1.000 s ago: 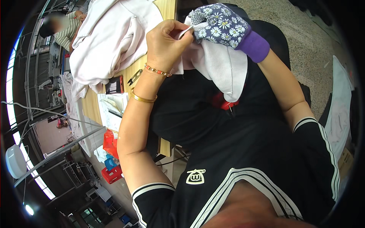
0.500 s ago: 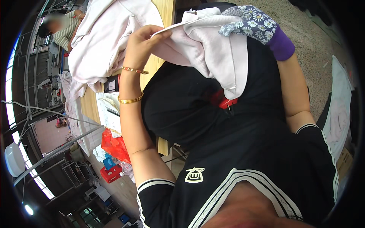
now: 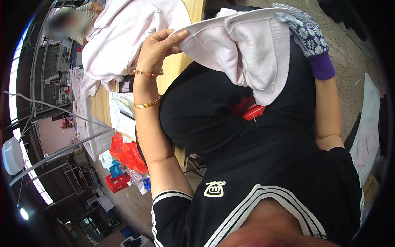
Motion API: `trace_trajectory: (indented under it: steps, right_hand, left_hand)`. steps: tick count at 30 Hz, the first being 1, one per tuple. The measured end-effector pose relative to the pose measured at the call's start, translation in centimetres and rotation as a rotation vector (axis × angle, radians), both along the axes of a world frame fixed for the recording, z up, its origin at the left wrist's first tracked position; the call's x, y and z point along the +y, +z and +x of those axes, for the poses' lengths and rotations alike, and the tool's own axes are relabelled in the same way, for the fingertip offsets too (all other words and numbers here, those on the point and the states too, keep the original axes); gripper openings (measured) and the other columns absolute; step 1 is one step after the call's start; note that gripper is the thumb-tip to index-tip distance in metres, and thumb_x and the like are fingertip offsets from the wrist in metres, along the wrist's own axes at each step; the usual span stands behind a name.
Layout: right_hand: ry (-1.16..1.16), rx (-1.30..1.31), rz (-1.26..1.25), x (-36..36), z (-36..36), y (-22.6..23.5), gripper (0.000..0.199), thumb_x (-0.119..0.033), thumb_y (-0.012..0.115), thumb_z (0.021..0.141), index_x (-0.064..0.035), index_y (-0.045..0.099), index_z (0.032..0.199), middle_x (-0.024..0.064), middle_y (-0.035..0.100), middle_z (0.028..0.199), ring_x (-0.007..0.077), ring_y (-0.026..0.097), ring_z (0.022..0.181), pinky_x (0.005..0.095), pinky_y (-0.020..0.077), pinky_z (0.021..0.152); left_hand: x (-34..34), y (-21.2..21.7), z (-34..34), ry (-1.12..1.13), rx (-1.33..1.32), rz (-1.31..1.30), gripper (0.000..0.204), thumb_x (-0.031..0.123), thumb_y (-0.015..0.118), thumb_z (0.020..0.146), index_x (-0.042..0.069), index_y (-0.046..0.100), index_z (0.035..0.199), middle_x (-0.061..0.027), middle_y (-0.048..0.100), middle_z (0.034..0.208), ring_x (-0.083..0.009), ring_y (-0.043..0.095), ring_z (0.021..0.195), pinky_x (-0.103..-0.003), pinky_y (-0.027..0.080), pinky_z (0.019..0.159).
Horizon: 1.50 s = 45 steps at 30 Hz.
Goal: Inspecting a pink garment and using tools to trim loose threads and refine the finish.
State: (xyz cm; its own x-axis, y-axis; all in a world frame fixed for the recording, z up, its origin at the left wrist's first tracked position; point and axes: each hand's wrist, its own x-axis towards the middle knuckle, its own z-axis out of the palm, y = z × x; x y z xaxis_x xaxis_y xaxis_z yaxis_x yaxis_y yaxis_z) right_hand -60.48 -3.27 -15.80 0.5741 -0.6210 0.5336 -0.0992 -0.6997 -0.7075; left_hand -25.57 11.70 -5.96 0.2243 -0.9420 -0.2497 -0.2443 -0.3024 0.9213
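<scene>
A pale pink knitted garment (image 3: 263, 49) with a ribbed band hangs over my lap, its edge drawn out between both hands. My left hand (image 3: 159, 47), bare and with bracelets at the wrist, pinches the band's left end between thumb and fingers. On the right, my right hand (image 3: 305, 33) wears a flowered glove with a purple cuff. Its gloved fingers are closed on the garment's other end; the fingertips are partly hidden by cloth. Below the hanging cloth, a red object (image 3: 253, 111) lies between my thighs, mostly covered.
More pale pink garments (image 3: 123, 41) are heaped on the wooden table (image 3: 175, 70) at the left. Papers (image 3: 121, 113) and a red plastic bag (image 3: 125, 152) sit nearer me. Another person (image 3: 80, 24) is at the far left. White cloth (image 3: 366, 127) hangs at the right.
The garment's band is stretched straighter between my hands, and its ribbing is spread flatter. In the picture, both hands and the cloth sit slightly farther right.
</scene>
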Motion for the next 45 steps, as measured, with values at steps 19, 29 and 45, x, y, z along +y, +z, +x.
trace_trajectory:
  steps: [19,29,45]
  right_hand:
    - [0.174,-0.087,-0.137,8.3,8.8,8.8,0.028,-0.011,0.069,0.083,-0.0021,0.065,0.109,0.0101,0.065,0.115,0.0172,0.062,0.106,0.0304,0.0495,0.091]
    - [0.162,-0.192,0.149,6.5,9.2,6.7,0.030,-0.011,0.072,0.080,-0.0012,0.065,0.108,0.0103,0.066,0.113,0.0167,0.063,0.104,0.0306,0.0501,0.090]
    - [0.025,-0.013,-0.275,8.9,10.7,11.3,0.020,-0.017,0.072,0.076,-0.0051,0.072,0.092,0.0129,0.068,0.089,0.0287,0.065,0.083,0.0373,0.0521,0.076]
  left_hand:
    - [1.2,3.4,-7.0,-0.103,0.158,-0.375,0.024,0.022,0.065,0.091,-0.001,0.069,0.096,-0.0030,0.067,0.082,-0.0073,0.060,0.073,-0.021,0.050,0.066]
    - [1.2,3.3,-6.7,-0.169,0.122,-0.350,0.024,0.019,0.062,0.093,-0.002,0.067,0.102,-0.0028,0.064,0.082,-0.0095,0.060,0.074,-0.023,0.051,0.070]
    - [1.1,2.2,-6.5,0.022,0.018,-0.416,0.016,0.014,0.068,0.088,-0.002,0.070,0.092,-0.0035,0.068,0.079,-0.0060,0.058,0.064,-0.019,0.047,0.059]
